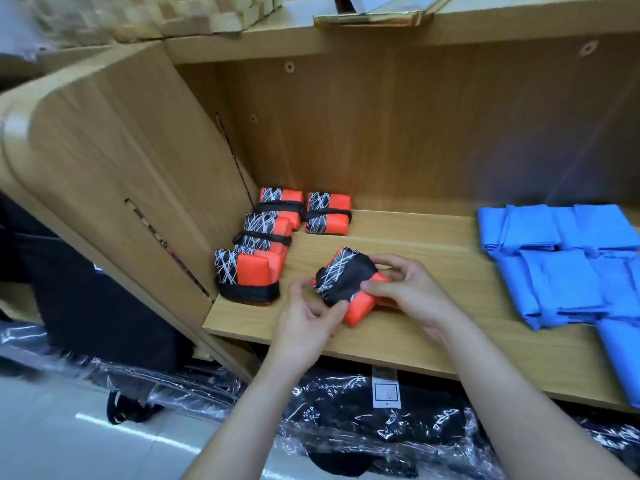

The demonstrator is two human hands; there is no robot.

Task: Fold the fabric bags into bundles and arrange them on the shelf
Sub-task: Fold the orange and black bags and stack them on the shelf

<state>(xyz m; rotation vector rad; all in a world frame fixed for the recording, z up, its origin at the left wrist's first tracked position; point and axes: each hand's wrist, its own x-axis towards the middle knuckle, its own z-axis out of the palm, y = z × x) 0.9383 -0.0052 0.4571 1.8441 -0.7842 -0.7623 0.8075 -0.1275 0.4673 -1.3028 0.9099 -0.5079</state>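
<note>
An orange fabric bag bundle [360, 308] with a black, white-lined flap lies on the wooden shelf [433, 258], held by both hands. My left hand [308, 318] pinches the flap's lower edge. My right hand [408, 289] grips the bundle's right side, fingers over its top. Several finished orange-and-black bundles [258, 271] stand in the shelf's left back corner, each wrapped with a black strap.
Folded blue fabric bags [568, 261] lie stacked on the shelf's right side. The shelf's side panel [114, 161] rises at the left. Black goods in clear plastic [363, 420] sit on the floor under the shelf. Wooden blocks [194, 15] rest on top.
</note>
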